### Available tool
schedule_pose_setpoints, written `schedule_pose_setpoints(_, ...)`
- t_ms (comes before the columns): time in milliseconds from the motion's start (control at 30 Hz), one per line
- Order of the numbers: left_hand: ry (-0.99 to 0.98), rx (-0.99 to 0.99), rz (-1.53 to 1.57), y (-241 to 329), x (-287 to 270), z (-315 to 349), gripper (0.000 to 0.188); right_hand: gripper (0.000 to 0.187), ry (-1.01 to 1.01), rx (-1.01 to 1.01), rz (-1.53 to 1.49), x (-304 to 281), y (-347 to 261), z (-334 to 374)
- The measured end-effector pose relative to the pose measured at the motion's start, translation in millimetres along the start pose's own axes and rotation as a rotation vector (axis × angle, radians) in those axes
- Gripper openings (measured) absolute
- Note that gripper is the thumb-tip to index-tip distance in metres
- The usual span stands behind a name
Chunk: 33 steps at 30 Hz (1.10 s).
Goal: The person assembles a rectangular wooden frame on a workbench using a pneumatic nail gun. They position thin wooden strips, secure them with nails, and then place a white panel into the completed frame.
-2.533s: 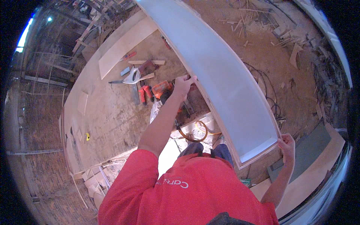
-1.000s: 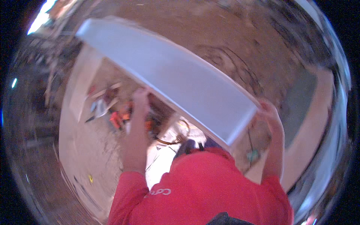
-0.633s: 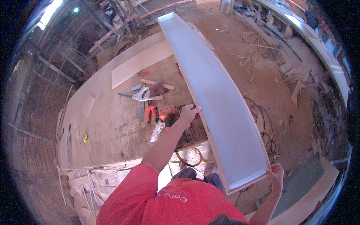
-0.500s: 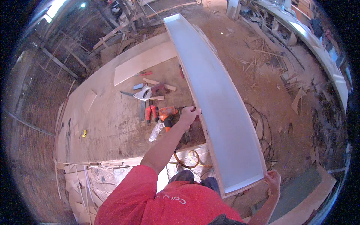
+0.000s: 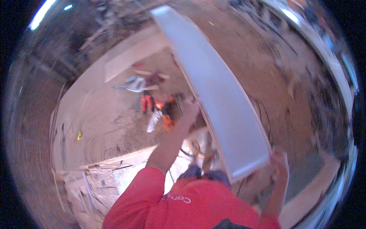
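Note:
A long, shallow wooden box [image 5: 217, 87] with a pale bluish-white inside and thin wooden rims slants from the far middle to the near right. My left hand [image 5: 193, 108] grips its left rim about midway along; motion smears the fingers. At the near right corner, my right hand [image 5: 279, 160] is closed round the edge, also blurred. Left of the box, an orange-and-black power drill [image 5: 164, 110] lies on the worktable, with red-handled pliers [image 5: 146, 102] beside it.
On the brown worktable [image 5: 103, 126] are a light wooden board [image 5: 133, 57], a crumpled clear bag [image 5: 154, 121], and a small yellow thing [image 5: 79, 136] at the left. Wood scraps and cables litter the floor on the right. A yellow hose [image 5: 193, 145] hangs near my legs.
The box's near end has risen in the picture, and both hands have shifted with it. The whole view has blurred and moved slightly left. Both hands keep their holds.

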State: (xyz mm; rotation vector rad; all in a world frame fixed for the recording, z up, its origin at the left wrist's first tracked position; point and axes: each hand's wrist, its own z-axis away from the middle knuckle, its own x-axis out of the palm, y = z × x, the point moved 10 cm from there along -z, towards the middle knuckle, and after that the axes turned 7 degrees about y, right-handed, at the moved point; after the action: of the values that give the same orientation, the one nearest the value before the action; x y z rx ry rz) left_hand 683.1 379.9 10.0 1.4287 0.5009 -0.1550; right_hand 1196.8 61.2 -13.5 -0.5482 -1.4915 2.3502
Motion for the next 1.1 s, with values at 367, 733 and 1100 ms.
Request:
schedule_pose_setpoints(367, -0.336, -0.255, 0.484, -26.5, 31.2, 148.1, 0.015, 0.032, -0.010, 0.027, 0.136, 25.3, -7.5, 4.4)
schedule_pose_setpoints(733, -0.315, -0.263, 0.359, -4.4, 30.7, 270.9, 0.063, 0.027, -0.049, -0.026, 0.274, 28.3, -15.5, 3.3)
schedule_pose_setpoints(1100, -0.147, -0.450, 0.406, -23.1, 34.5, 310.2, 0.064, 0.014, -0.170, -0.125, 0.221, 32.9, -12.6, -14.3)
